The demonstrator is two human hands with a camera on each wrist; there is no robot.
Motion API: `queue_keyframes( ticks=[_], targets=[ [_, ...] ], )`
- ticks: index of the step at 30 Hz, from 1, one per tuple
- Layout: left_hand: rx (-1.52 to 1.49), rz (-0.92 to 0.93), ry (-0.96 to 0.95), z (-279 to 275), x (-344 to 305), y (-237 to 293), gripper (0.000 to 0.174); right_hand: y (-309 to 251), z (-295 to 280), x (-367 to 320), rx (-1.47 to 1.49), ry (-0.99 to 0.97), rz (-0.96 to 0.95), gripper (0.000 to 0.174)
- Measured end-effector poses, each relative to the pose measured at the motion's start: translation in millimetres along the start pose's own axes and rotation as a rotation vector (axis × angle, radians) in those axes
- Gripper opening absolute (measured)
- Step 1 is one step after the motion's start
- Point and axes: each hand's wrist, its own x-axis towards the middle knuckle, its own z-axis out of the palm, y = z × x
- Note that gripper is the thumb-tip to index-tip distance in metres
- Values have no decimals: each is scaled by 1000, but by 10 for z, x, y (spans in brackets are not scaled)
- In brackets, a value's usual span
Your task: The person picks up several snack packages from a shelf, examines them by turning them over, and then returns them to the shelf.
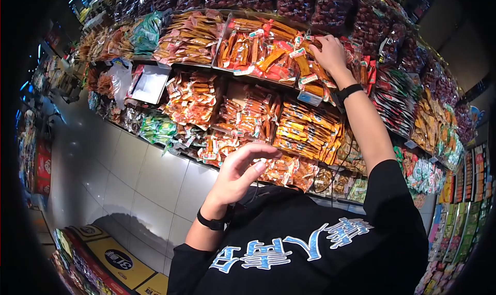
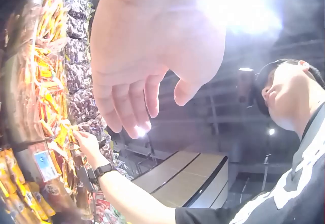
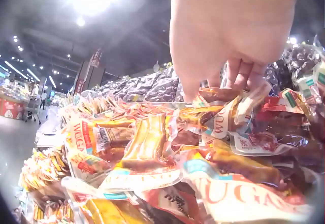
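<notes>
My right hand (image 1: 330,55) reaches into the upper tray of clear-wrapped orange-brown snack packets (image 1: 271,60). In the right wrist view its thumb and curled fingers (image 3: 241,74) come down around a snack packet (image 3: 218,94) on top of the pile; the fingertips are partly hidden behind it. More glossy packets (image 3: 147,140) with white and red labels lie loosely heaped below the palm. My left hand (image 1: 240,173) hovers in front of the lower shelf, holding nothing. Its fingers hang relaxed and slightly bent, thumb apart, as the left wrist view also shows.
Yellow packets (image 1: 310,130) stand in rows on the lower tier, beside trays of reddish packets (image 1: 248,112). Dark bagged goods (image 1: 294,1) line the back. A white box (image 1: 150,83) sits at left, and a price tag (image 1: 310,98) hangs at the upper tray's front edge.
</notes>
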Motion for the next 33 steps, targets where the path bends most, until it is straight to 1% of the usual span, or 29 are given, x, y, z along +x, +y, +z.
queue_keyframes(
  ticks=[1,4,5,6,8,10,11,13,14,15,17,19,22,24,26,29,31,33],
  targets=[
    [-8,-3,23,9,1,26,26,-19,-21,-44,-10,19,2,37],
    [-6,121,-115,-56,55,46,22,-24,-55,-180,-56,193,-115,32],
    [-86,96,-128,-9,63,101,23,-27,-87,-231,-51,214,-139,31],
    [-69,67,-134,27,87,186,41,-51,-133,-272,-39,231,-167,31],
    [-189,136,-274,101,167,292,47,-149,-197,-365,14,244,-224,29],
    [-276,251,-445,221,269,427,54,-201,-233,-472,9,240,-270,29],
    [-359,365,-477,334,331,481,50,-223,-229,-513,8,226,-297,29],
    [-507,502,-473,576,356,595,50,-261,-236,-602,23,193,-350,30],
    [-487,587,-457,647,363,654,51,-287,-220,-652,28,171,-360,28],
    [-468,671,-439,717,370,713,52,-318,-199,-689,15,145,-410,28],
    [-472,746,-427,787,404,761,51,-344,-134,-777,-21,85,-491,28],
    [-494,761,-417,836,423,754,50,-349,-33,-857,-61,18,-554,30],
    [-527,758,-400,870,459,694,48,-280,93,-920,-164,-79,-489,33],
    [-545,756,-382,853,485,662,46,-236,154,-920,-194,-93,-448,37],
    [-558,750,-371,818,526,647,45,-219,212,-918,-183,-50,-433,38],
    [-589,730,-365,716,600,613,43,-302,211,-896,-185,-34,-404,37],
    [-587,692,-358,588,669,572,42,-492,157,-879,-120,4,-393,36],
    [-483,614,-375,358,720,587,40,-698,134,-806,-24,86,-396,34]
  ],
)
